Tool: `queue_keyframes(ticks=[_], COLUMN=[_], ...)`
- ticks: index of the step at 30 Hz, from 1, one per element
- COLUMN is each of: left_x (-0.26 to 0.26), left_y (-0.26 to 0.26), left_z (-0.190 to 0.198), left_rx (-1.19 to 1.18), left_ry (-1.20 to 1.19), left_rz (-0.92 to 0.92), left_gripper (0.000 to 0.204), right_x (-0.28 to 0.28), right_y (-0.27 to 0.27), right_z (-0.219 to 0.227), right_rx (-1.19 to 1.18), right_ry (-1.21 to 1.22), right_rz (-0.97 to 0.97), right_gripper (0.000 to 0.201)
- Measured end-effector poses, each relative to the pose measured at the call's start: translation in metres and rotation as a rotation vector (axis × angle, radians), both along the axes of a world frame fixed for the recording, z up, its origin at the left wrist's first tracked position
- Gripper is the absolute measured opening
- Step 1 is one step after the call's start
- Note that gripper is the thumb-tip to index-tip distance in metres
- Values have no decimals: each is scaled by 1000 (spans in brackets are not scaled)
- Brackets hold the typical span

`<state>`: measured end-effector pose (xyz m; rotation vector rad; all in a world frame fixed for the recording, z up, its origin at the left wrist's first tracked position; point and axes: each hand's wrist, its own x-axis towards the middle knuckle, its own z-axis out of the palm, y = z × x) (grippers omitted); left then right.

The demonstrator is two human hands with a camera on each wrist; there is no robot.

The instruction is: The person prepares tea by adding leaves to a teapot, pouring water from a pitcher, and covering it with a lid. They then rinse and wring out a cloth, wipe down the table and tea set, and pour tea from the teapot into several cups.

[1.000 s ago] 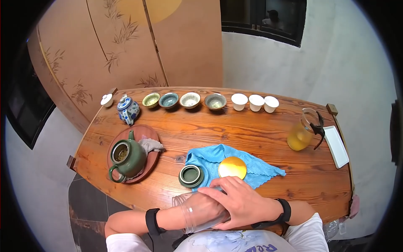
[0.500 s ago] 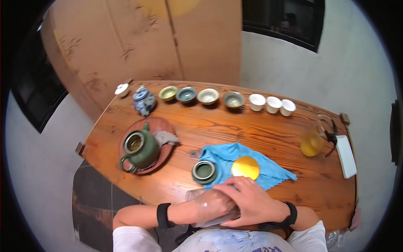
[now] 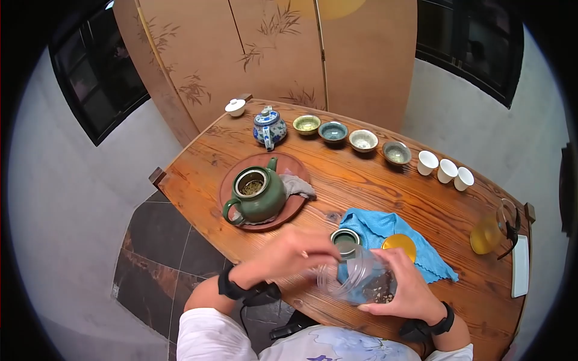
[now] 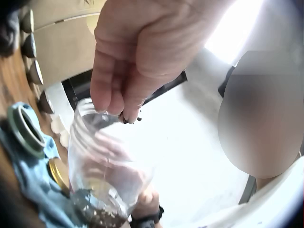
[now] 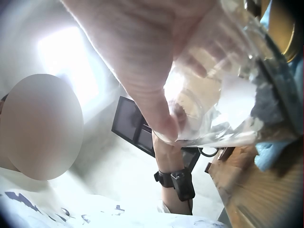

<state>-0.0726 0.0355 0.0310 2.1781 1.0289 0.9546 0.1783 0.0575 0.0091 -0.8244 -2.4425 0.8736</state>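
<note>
My right hand (image 3: 410,287) grips a clear jar (image 3: 352,281) tilted over the table's near edge, its open mouth toward the left. Dark, crumbly bits like loose tea (image 4: 107,218) lie at the jar's bottom. Just outside the mouth, my left hand (image 3: 295,249) pinches a few dark tea bits (image 4: 126,118) between thumb and fingertips. Beyond the jar, a green teapot lid (image 3: 345,239) lies upturned beside a gold jar lid (image 3: 400,245) on a blue cloth (image 3: 433,262). The uncovered green teapot (image 3: 265,201) has leaves inside.
Under the teapot is a round reddish-brown tray (image 3: 232,174) with a grey cloth (image 3: 299,186). Along the far edge stand a blue-and-white teapot (image 3: 269,127), several bowls (image 3: 363,141) and white cups (image 3: 427,163). A glass pitcher (image 3: 486,233) of yellow liquid and a white tray (image 3: 520,268) sit right.
My left hand has come out of the jar with a pinch of dark bits. My right hand has shifted to grip the jar's lower part. The head view has swung left.
</note>
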Motion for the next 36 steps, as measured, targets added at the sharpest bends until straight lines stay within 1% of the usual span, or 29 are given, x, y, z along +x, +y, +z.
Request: queue_keyframes(ticks=[1, 2, 3, 4, 5, 6, 7, 8, 10, 11, 13, 14, 16, 17, 19, 22, 25, 29, 31, 32, 34, 36], left_x=[-12, -22, -35, -51, -65, -78, -95, -106, -125, -131, -138, -139, -135, -134, -130, -129, -130, -127, -130, -130, -129, -125], left_y=[4, 4, 8, 13, 17, 19, 26, 27, 34, 38, 44, 45, 47, 47, 47, 48, 51, 50, 51, 51, 49, 47], left_z=[3, 10, 12, 15, 12, 15, 10, 13, 10, 6, 0, -2, -4, -4, -2, -3, -7, -5, -9, -9, -6, -2], left_rx=[51, -90, -68, 48, -6, 20, 118, 139, 251, 251, 327, 328, 386, 385, 336, 290, 287, 299, 365, 365, 366, 365], left_ry=[-24, -95, -124, -54, -192, -186, -147, -42, 193, 195, 435, 436, 621, 621, 652, 710, 744, 737, 776, 776, 683, 647], left_rz=[82, 204, 295, 380, 506, 606, 670, 747, 809, 810, 839, 839, 909, 907, 958, 954, 928, 946, 975, 974, 968, 972], left_gripper=[11, 5, 4, 3, 2, 2, 2, 2, 4, 4, 7, 7, 8, 8, 7, 7, 7, 8, 8, 8, 7, 8], right_x=[1, 1, 2, 4, 5, 5, 6, 7, 10, 12, 16, 18, 21, 22, 23, 23, 22, 22, 22, 22, 22, 22], right_y=[1, 1, 3, 4, 5, 5, 6, 7, 8, 9, 11, 12, 14, 15, 17, 18, 19, 18, 19, 19, 19, 19], right_z=[-1, -3, -3, -4, -5, -3, 1, 4, 7, 8, 10, 10, 7, 6, 5, 3, 1, 0, 0, -1, 0, 0], right_rx=[-13, -26, -27, -54, -83, -85, -89, -94, -107, -117, -114, -110, -143, -176, -183, -187, -183, -152, -150, -149, -139, -133], right_ry=[11, 22, 23, 58, 94, 96, 114, 132, 162, 189, 204, 217, 253, 289, 301, 305, 288, 281, 285, 288, 281, 275], right_rz=[-9, -18, -17, -15, -11, -7, -6, -7, -16, -27, -43, -63, -78, -92, -92, -84, -70, -70, -66, -61, -61, -62], right_gripper=[83, 83, 83, 83, 83, 83, 84, 85, 86, 88, 88, 89, 89, 89, 89, 89, 89, 90, 90, 90, 90, 90])
